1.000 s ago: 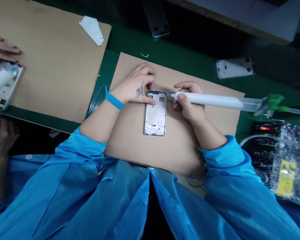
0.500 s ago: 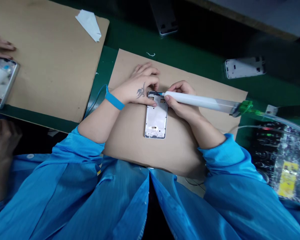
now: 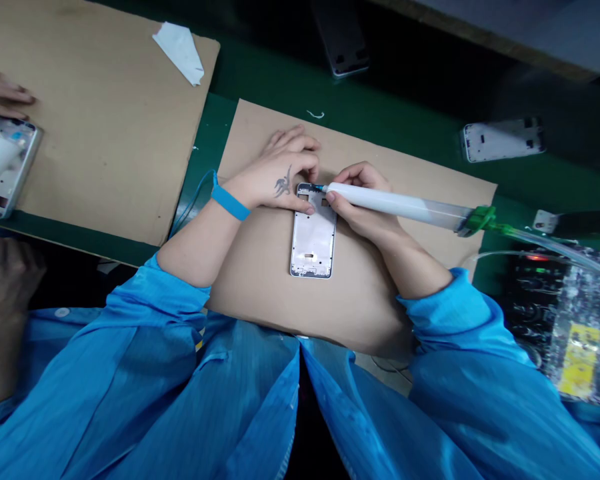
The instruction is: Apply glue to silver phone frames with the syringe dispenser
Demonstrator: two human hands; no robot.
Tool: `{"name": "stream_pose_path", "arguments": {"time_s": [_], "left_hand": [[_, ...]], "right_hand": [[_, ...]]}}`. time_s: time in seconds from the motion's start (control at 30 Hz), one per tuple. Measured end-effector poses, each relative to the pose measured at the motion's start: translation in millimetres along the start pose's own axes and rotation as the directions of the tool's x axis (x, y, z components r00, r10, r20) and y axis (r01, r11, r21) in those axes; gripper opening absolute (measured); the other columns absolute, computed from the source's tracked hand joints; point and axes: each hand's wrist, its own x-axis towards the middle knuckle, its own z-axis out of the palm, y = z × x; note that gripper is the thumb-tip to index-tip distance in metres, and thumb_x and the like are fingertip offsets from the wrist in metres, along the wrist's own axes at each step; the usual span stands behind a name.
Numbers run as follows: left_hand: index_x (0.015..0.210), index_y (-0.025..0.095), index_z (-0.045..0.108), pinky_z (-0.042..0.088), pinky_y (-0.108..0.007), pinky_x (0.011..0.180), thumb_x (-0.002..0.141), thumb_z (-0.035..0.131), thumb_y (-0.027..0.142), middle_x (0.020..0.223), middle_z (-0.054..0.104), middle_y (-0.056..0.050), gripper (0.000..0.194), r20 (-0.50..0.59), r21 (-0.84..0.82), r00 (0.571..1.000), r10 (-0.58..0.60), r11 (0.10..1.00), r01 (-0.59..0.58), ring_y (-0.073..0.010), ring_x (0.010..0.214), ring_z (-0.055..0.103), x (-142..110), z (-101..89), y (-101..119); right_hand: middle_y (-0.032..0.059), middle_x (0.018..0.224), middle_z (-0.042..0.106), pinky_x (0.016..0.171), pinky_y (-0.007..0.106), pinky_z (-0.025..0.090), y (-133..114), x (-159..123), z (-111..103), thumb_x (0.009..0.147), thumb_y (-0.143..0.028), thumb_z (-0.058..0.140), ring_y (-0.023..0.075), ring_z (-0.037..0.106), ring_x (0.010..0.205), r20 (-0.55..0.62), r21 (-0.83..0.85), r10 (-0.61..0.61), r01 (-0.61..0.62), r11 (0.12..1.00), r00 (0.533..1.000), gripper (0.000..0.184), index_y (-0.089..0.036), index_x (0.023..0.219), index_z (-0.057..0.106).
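A pale phone mid-frame [image 3: 313, 237] with dark ends lies on a cardboard sheet [image 3: 260, 293]. My left hand [image 3: 289, 172], a blue band around its wrist, grips the frame's upper left side between thumb and fingers. In my right hand [image 3: 367, 200] is a dispensing syringe [image 3: 400, 205] filled with white material, pinched near its front. Its blue needle tip is at the frame's dark top edge; whether they touch I cannot tell. A green cap [image 3: 480, 219] with a clear hose closes the syringe's rear end.
More phone frames [image 3: 503, 140] lie on the green surface [image 3: 405, 123] behind the cardboard. At the left, a co-worker's hand [image 3: 3, 92] rests by another frame and syringe. A black device [image 3: 533, 293] with lit indicators stands at right. White paper [image 3: 180, 52] lies on the left cardboard.
The syringe tip has shifted slightly left along the frame's top edge. The frames and a white scrap on the green surface behind have moved right. My left hand keeps its hold.
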Motion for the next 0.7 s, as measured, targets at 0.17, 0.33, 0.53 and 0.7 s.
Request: {"name": "stream_pose_path", "arguments": {"time_s": [0.17,0.33,0.53,0.7], "left_hand": [[0.108,0.028,0.080,0.014,-0.069,0.147,0.072,0.094,0.069,0.172,0.059,-0.010,0.056,-0.014,-0.011,1.000,0.025,1.000,-0.025,-0.0515,0.177,0.025,-0.2,1.1,-3.2],[0.108,0.028,0.081,0.014,-0.069,0.147,0.073,0.093,0.069,0.172,0.059,-0.010,0.056,-0.010,-0.011,1.000,0.016,1.000,-0.016,-0.0524,0.176,0.026,-0.7,-0.1,-1.9],[0.108,0.029,0.081,0.016,-0.069,0.147,0.071,0.095,0.068,0.171,0.060,-0.009,0.056,-0.012,-0.008,1.000,0.013,1.000,-0.013,-0.0510,0.176,0.027,-0.8,-0.3,-1.1],[0.108,0.029,0.081,0.017,-0.068,0.148,0.071,0.095,0.067,0.172,0.060,-0.010,0.055,-0.011,0.002,1.000,0.014,1.000,-0.014,-0.0512,0.177,0.026,-0.5,0.1,-1.5]], "right_hand": [[0.0046,0.086,0.071,0.062,0.044,0.059,-1.7,0.5,-0.8,0.085,-0.082,0.090,0.0256,0.066,0.072,0.019,0.002,0.022,-0.022,1.000,1.000,0.058,-0.031,0.101,0.069],[0.0045,0.083,0.071,0.059,0.043,0.057,-4.2,1.2,-1.4,0.082,-0.087,0.089,0.0253,0.066,0.071,0.019,0.010,0.033,-0.033,0.999,0.999,0.062,-0.031,0.098,0.068],[0.0047,0.082,0.071,0.059,0.043,0.058,-4.7,1.2,-2.0,0.083,-0.090,0.088,0.0250,0.066,0.070,0.035,0.040,0.039,-0.040,0.998,0.999,0.065,-0.030,0.098,0.068],[0.0037,0.079,0.068,0.057,0.042,0.053,-4.0,2.1,-2.0,0.081,-0.092,0.087,0.0236,0.063,0.067,0.035,0.033,0.031,-0.032,0.999,0.999,0.066,-0.030,0.096,0.067]]}}
